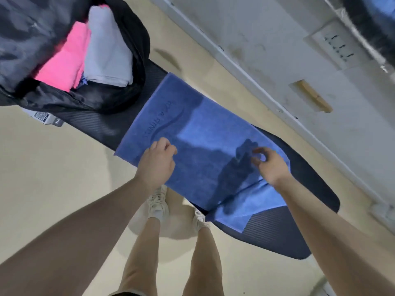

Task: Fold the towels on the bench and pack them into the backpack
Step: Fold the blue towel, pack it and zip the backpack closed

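Observation:
A blue towel lies spread across the black padded bench, folded over once, with a lower layer sticking out at its right end. My left hand rests on the towel's near left edge with fingers curled; whether it pinches the cloth I cannot tell. My right hand hovers just over the towel's right part, thumb and fingers curved and apart, holding nothing. The open black backpack stands on the bench's left end. Inside it sit a folded pink towel and a folded grey towel.
A pale wall with a baseboard runs along the far side of the bench. Beige floor lies on my side, with my legs and white shoes close to the bench edge.

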The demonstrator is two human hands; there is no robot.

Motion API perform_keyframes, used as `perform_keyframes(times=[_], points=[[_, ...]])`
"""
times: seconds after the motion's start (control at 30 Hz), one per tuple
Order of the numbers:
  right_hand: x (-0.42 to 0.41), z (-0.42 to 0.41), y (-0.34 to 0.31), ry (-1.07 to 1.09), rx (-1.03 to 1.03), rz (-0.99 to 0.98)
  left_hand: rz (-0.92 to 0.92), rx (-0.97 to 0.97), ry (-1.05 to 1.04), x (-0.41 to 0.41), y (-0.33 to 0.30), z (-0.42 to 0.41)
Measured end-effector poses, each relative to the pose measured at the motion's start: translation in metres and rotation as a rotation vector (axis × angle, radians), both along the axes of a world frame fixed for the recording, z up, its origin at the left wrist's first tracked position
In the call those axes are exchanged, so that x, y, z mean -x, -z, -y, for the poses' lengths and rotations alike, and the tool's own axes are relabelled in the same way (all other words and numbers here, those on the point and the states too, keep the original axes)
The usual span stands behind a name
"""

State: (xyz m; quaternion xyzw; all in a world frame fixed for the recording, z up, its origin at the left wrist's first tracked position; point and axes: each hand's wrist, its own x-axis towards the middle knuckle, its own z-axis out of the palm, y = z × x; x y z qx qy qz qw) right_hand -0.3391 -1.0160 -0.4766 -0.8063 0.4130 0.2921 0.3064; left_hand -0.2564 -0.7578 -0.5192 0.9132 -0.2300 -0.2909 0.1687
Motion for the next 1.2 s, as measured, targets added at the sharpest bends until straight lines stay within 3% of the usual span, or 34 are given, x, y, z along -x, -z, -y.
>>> perform_keyframes(times=[0.23, 0.4, 0.53, 0.67, 0.8, 0.9, 1.03, 1.2], points=[[0.104, 0.065, -0.003, 0.16, 0.093, -0.028, -0.141, -0.107, 0.406, 0.069, -0.012, 0.082], [0.163, 0.091, 0.036, 0.089, 0.156, -0.079, -0.245, -0.099, 0.609, 0.138, 0.014, 0.107], [0.182, 0.097, 0.066, 0.128, 0.143, -0.056, -0.054, -0.194, 0.59, 0.184, 0.04, 0.117], [0.183, 0.098, 0.083, 0.243, 0.096, -0.009, 0.194, -0.089, 0.444, 0.206, 0.053, 0.118], [0.181, 0.104, 0.083, 0.218, 0.014, 0.063, 0.252, -0.066, 0.392, 0.202, 0.048, 0.127], [0.188, 0.122, 0.069, 0.393, -0.094, 0.179, 0.217, -0.021, 0.232, 0.21, 0.031, 0.137], [0.2, 0.157, 0.043, 0.654, -0.265, 0.346, 0.023, 0.136, 0.199, 0.232, -0.002, 0.172], [0.21, 0.192, 0.033, 0.741, -0.131, 0.417, -0.556, 0.013, 0.264, 0.27, -0.026, 0.227]])
